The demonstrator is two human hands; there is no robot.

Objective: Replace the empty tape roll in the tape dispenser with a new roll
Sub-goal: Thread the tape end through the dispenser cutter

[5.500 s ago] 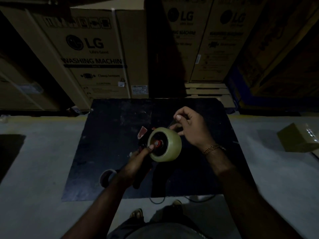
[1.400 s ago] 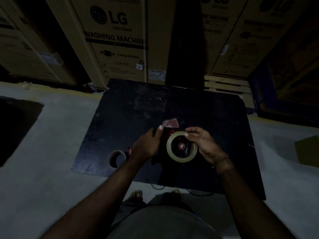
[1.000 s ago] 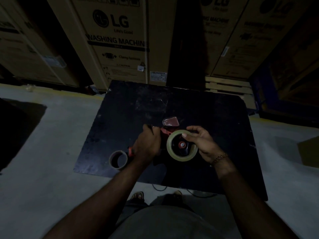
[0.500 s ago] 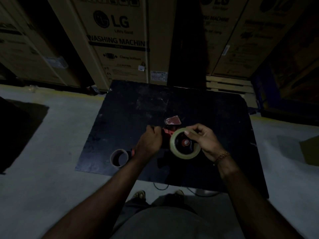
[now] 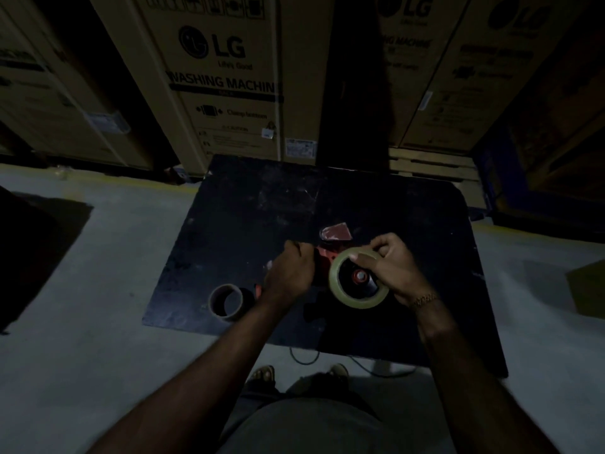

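Already the new roll (image 5: 358, 279) sits on the red hub (image 5: 359, 276) of the tape dispenser (image 5: 328, 257), just right of the frame's centre, its pale ring lying face-up toward the camera over the black board (image 5: 248, 217). The right hand (image 5: 391, 265) grasps the roll from its right side, with the thumb laid across the upper rim and the fingertips (image 5: 379, 247) pinched together at the top edge, as if picking at the loose end of the tape; whether an end is actually lifted is too dim to tell. The left hand (image 5: 288, 273) is clenched round the dispenser's body and handle just left of the roll, steadying it on the board. A reddish flap (image 5: 335, 231) of the dispenser shows just above the two hands.

Lower left of the hands, the empty tape roll (image 5: 227, 301) stands on the board near its front edge, apart from the dispenser, a bare brown core with nothing on it.

By this showing the swap itself looks done: old core out, fresh roll mounted. What seems left is to find the tape's end, draw it through the front of the dispenser past the flap and cutter, and check that it pulls freely.

Behind the board, across the upper frame, stand large cardboard cartons (image 5: 226, 77) printed for washing machines, on a pale concrete floor (image 5: 98, 290).
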